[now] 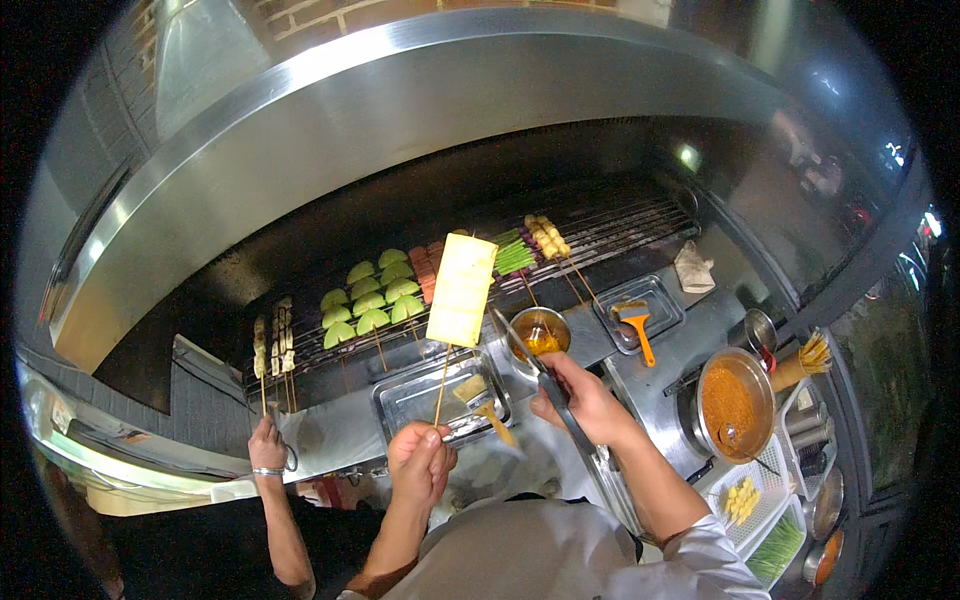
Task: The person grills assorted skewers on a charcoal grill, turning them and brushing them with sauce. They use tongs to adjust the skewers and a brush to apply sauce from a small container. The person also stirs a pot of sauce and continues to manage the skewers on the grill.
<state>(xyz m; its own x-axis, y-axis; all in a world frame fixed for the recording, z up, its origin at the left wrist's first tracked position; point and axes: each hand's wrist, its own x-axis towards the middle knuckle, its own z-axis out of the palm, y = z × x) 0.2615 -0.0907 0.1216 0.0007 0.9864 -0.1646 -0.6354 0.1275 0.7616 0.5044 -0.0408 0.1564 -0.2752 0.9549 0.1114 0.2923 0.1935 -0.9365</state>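
My left hand [421, 461] grips the lower end of a bamboo skewer [442, 386]. On it is a flat, pale yellow rectangular sheet of food [463, 291], raised in front of the grill. My right hand [589, 401] is closed around the black handle of a knife [519, 339], its blade pointing up and left past a metal bowl of orange-yellow liquid [540, 334]. Under the skewer lies a steel tray [411, 405] with a wooden-handled basting brush [484, 411]. Behind the sheet, skewers of green slices [367, 302] and pink pieces [422, 271] rest on the grill, some partly hidden.
Another person's hand [268, 448] holds a skewer at the grill's left end. Along the grill grate [630, 225] are skewered yellow balls [549, 238]. To the right are an orange-handled brush [637, 330], a cloth [694, 268], a bowl of reddish seasoning [726, 405] and a white basket [776, 457].
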